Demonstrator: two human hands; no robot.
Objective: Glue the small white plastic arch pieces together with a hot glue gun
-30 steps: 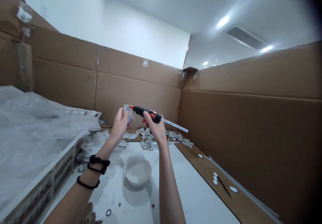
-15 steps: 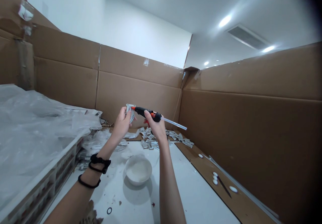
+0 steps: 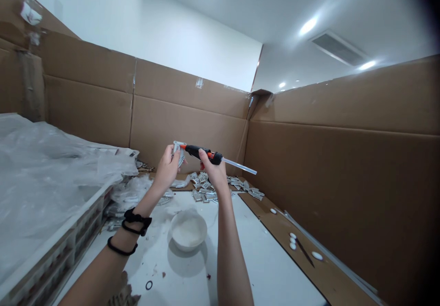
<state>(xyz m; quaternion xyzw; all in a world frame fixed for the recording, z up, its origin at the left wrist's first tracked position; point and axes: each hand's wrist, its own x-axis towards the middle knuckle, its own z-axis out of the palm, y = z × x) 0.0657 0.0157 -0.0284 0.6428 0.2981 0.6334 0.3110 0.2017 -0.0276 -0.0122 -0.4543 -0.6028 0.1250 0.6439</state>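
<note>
Raised above the table, my left hand [image 3: 167, 166] pinches a small silvery-grey flat piece [image 3: 178, 148] with openings in it. A black hot glue gun [image 3: 206, 154] with an orange nozzle is gripped in my right hand [image 3: 215, 171]. Its nozzle tip is at the upper part of the grey piece; whether they touch I cannot tell. From the rear of the gun sticks a long translucent glue stick [image 3: 240, 166]. Below my hands a white bowl [image 3: 189, 231] stands on the white tabletop [image 3: 268, 255].
Several similar grey pieces [image 3: 206, 191] lie piled at the back. Plastic sheeting [image 3: 58, 173] covers a crate [image 3: 68, 260] on the left. White oval pieces [image 3: 316, 255], a dark thin tool [image 3: 305, 252] and clear sticks [image 3: 330, 255] lie along the right edge. Cardboard walls [image 3: 185, 118] enclose the table.
The view has shifted very slightly. Both hands keep nearly the same pose, with the glue gun's nozzle still at the grey piece.
</note>
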